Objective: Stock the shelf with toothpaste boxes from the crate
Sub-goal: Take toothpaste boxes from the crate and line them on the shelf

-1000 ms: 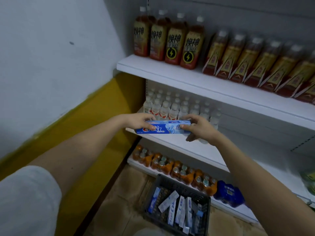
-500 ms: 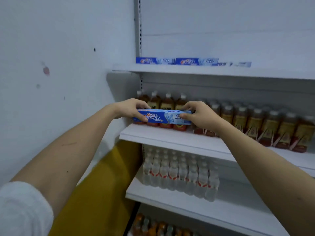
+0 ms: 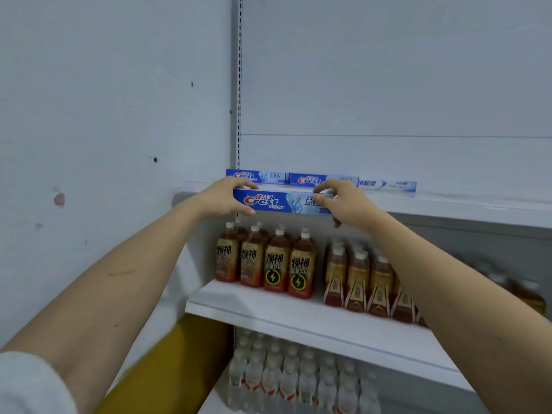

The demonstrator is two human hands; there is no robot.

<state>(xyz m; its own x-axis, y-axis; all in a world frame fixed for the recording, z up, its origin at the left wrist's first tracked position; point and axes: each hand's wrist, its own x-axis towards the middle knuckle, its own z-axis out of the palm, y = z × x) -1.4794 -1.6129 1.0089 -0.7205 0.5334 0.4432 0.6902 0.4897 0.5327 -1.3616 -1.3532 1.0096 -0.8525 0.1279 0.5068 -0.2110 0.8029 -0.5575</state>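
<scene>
- Toothpaste box (image 3: 282,202): blue carton, held level and lengthwise at the front edge of the top shelf (image 3: 448,204), just in front of the boxes already there; whether its underside touches the shelf cannot be told.
- Left hand (image 3: 222,198): curled round the box's left end, fingers over the top, thumb under.
- Right hand (image 3: 339,201): pinched on the right end, thumb on the front face, fingers arched over the top.
- Step in hand, as judged: the box is best kept level, lowered flat onto the shelf and slid back until it sits parallel to the row behind; fingers are best released only once the weight is borne by the shelf. The printed face is best kept outward.
- Stocked boxes (image 3: 260,177): two blue cartons and a paler one (image 3: 386,184) are lined end to end at the back of the shelf.
- Crate: not in view.
- Writing: "Crest" in red and white is read on the held box, with Chinese characters above; the same logo is partly seen on the stocked cartons.
- Drink bottles (image 3: 273,264): brown, yellow-labelled, marked 焕神 with a lightning symbol, on the shelf below.
- Water bottles (image 3: 286,380): clear; labels too small to be read.
</scene>
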